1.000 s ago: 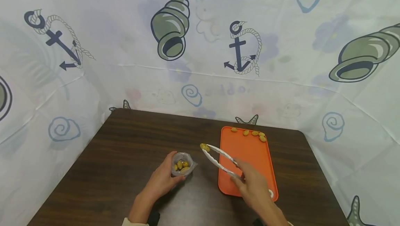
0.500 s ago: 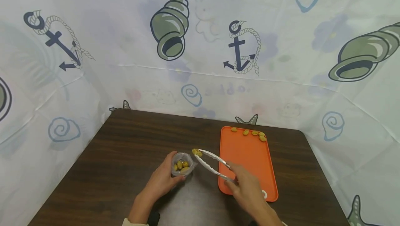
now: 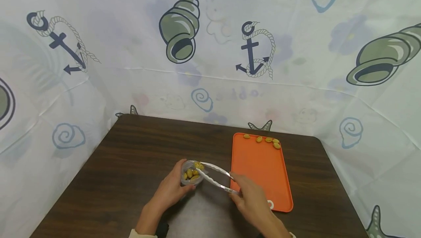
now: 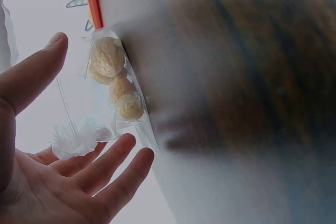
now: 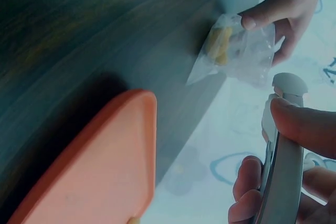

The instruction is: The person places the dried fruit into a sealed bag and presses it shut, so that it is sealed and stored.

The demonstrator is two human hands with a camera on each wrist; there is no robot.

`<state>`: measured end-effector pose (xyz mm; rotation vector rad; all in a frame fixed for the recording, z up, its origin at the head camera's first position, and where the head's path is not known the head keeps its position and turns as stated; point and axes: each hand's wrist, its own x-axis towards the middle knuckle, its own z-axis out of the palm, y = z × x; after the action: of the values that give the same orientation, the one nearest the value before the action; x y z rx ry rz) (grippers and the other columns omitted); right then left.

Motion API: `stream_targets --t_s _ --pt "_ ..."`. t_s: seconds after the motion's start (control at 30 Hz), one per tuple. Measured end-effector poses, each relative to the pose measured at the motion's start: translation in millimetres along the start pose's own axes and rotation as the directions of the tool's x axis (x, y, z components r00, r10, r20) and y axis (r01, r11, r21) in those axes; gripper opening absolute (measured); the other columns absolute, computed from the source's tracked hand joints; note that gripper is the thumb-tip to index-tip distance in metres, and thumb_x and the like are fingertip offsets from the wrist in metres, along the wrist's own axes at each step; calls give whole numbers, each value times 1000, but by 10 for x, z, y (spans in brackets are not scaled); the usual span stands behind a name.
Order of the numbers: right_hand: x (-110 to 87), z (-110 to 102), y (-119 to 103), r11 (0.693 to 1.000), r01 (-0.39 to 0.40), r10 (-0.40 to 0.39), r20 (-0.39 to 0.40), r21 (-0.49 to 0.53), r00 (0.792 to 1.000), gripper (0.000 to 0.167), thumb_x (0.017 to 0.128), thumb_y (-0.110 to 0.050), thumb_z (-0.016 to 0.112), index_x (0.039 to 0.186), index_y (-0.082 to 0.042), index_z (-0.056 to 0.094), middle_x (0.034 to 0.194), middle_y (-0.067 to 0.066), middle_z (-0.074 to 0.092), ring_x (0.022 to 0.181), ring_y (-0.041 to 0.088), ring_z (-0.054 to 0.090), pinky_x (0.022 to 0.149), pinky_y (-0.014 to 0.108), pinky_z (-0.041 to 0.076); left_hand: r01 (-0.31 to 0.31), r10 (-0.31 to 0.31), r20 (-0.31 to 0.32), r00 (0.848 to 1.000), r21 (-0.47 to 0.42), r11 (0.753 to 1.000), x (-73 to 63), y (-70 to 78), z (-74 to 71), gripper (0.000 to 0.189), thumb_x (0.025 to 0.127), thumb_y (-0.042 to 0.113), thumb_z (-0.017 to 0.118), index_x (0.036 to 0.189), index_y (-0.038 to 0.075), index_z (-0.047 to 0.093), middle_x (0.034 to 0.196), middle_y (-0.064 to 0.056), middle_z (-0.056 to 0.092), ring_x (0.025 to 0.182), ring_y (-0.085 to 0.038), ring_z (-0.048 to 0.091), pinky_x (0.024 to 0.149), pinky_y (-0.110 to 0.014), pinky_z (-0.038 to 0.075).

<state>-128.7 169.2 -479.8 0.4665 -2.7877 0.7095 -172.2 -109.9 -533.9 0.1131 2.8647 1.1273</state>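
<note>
Near the middle of the table, my left hand grips a clear plastic bag, thumb on one side and fingers on the other. Its mouth faces up, and several yellow-brown oval pieces sit inside; the left wrist view shows them wrinkled. My right hand holds a pair of tongs with white scalloped tips. Between those tips is another yellow-brown oval piece, over the right side of the bag's mouth. In the right wrist view, my thumb and fingers wrap the metal tongs; their tips are hidden.
An orange tray lies to the right, partly under my right hand and the tongs' ring end. Several oval pieces rest along its far edge. The dark wood table meets a printed cloth backdrop behind and at both sides.
My right hand has carried the tongs and the oval piece leftward and slightly down, from beside the tray to over the bag. My left hand and the bag have stayed put.
</note>
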Motion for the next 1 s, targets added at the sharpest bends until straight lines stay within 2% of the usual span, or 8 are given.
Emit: stream_targets --t_s 0.23,0.43,0.57,0.73,0.83,1.0 --pt "-19 42 -18 999 11 -11 -2 33 1000 60 76 -13 90 132 -21 68 89 -15 62 68 -3 48 63 23 41 -8 8 -3 1000 4 1000 2 -12 16 99 81 32 90 159 15 31 154 -18 51 133 -38 57 100 -60 49" --pt "-16 51 -15 1000 -2 2 18 7 1000 67 76 -18 90 138 -19 64 96 -11 64 68 -2 51 62 24 42 -33 33 -29 999 5 999 -1 -23 28 99 79 30 92 157 13 33 151 -17 54 130 -37 60 97 -59 50" --pt "-4 40 6 998 -55 55 56 -1 997 73 77 -21 89 143 -18 59 109 -6 67 72 3 55 66 27 47 -42 42 -38 998 4 999 -4 -21 26 99 79 29 92 157 13 34 149 -17 56 128 -36 61 97 -58 50" --pt "17 16 63 990 -142 141 113 2 983 72 81 -25 88 145 -17 55 127 2 67 87 14 66 74 36 55 -26 26 -16 1000 3 1000 1 -20 27 99 80 30 91 158 14 32 149 -16 56 128 -36 61 98 -59 50" --pt "33 3 105 982 -186 183 133 15 974 72 83 -27 87 146 -17 54 131 4 66 90 18 69 73 38 56 -21 21 -11 1000 -5 1000 8 -21 22 99 80 30 91 158 14 32 149 -16 56 129 -36 60 99 -59 50" --pt "53 8 176 972 -233 227 121 37 966 70 83 -27 86 145 -18 55 130 4 66 87 18 67 70 37 54 -22 22 -15 1000 -10 1000 9 -29 12 100 81 31 90 159 14 31 148 -16 56 128 -35 60 98 -59 50"
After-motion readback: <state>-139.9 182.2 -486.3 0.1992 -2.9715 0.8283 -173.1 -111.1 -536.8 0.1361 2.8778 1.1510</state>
